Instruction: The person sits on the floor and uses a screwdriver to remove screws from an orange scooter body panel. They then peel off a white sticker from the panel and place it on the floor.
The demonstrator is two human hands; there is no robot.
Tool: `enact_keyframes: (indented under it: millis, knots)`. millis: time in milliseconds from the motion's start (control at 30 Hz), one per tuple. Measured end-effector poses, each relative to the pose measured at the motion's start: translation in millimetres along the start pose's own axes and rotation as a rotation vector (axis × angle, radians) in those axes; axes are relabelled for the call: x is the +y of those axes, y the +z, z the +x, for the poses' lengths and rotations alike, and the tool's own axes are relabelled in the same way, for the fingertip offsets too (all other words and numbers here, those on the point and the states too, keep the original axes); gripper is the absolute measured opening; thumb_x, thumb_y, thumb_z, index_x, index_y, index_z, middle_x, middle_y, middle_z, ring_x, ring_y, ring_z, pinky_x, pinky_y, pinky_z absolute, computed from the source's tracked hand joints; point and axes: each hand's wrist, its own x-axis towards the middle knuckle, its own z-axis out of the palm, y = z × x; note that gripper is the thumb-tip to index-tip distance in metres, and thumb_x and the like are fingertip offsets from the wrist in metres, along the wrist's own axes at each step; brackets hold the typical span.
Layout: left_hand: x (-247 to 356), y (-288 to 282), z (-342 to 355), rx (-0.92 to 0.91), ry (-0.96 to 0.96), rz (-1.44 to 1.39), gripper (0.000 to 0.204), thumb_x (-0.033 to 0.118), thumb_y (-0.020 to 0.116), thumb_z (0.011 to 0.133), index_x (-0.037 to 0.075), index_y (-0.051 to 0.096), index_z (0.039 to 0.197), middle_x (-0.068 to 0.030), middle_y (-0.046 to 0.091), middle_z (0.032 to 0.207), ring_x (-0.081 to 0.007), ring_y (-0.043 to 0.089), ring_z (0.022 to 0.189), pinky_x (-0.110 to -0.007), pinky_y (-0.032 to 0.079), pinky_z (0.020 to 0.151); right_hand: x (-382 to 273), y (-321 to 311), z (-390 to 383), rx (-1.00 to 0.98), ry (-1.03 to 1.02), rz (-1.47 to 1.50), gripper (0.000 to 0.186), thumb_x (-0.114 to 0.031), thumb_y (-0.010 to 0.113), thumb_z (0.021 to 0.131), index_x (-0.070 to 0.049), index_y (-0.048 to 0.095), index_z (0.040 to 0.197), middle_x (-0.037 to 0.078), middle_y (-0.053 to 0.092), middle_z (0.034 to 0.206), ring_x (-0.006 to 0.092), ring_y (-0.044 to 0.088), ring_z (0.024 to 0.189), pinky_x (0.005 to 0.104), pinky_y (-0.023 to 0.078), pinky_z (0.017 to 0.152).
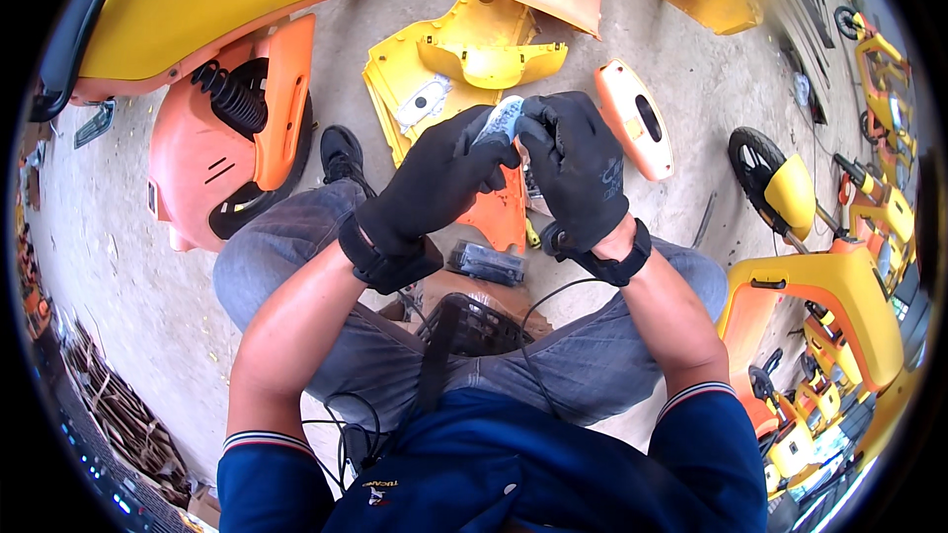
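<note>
Both my hands wear black gloves and meet in front of me, above the floor. Between them is a small pale blue-and-white piece with dark markings (502,119), like a label or packet; its exact kind is unclear. My left hand (434,173) has its fingers closed around the lower part of it. At its right edge my right hand (576,163) pinches with bent fingers. Just beyond the hands lies a yellow plastic panel (395,64) with a white oval-marked patch (425,102). An orange plastic piece (497,212) shows partly below the hands.
At left stands a yellow-and-orange scooter (212,153) with a black spring. An orange-white oval cover (634,118) lies right of my hands. Farther right are a wheel (756,163) and several yellow scooters. A black crate (464,326) sits between my legs, with loose cables (553,294) nearby.
</note>
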Motion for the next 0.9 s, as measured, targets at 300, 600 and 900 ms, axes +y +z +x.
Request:
enact_keyframes:
  millis: [300, 600, 900]
  knots:
    - [1.7, 1.5, -1.7, -0.001, -0.047, 0.053, 0.026, 0.02, 0.05, 0.099, 0.0, 0.056, 0.115, -0.0057, 0.065, 0.098, -0.0104, 0.061, 0.081, -0.027, 0.051, 0.071, 3.4, -1.7, 0.9, -0.051, 0.04, 0.03, 0.014, -0.007, 0.066, 0.086, -0.002, 0.059, 0.097, 0.015, 0.059, 0.089, 0.0342, 0.062, 0.078, 0.0399, 0.05, 0.067]
    - [-2.9, 2.1, -2.6, 0.005, 0.007, -0.002, 0.026, 0.017, 0.051, 0.098, -0.001, 0.056, 0.117, -0.0061, 0.066, 0.097, -0.0104, 0.062, 0.08, -0.027, 0.051, 0.072, 2.7, -1.7, 1.9, -0.058, 0.024, 0.01, 0.014, -0.007, 0.067, 0.085, -0.003, 0.06, 0.097, 0.014, 0.059, 0.089, 0.0328, 0.061, 0.079, 0.0396, 0.05, 0.068]
    - [6.0, 1.7, -2.7, -0.001, 0.063, 0.177, 0.03, 0.012, 0.052, 0.096, -0.001, 0.055, 0.123, -0.0052, 0.066, 0.097, -0.0107, 0.06, 0.078, -0.027, 0.051, 0.073, 7.1, -8.2, 4.4, -0.115, 0.247, 0.263, 0.015, -0.009, 0.066, 0.086, -0.001, 0.06, 0.097, 0.011, 0.061, 0.087, 0.0223, 0.061, 0.077, 0.0314, 0.049, 0.068]
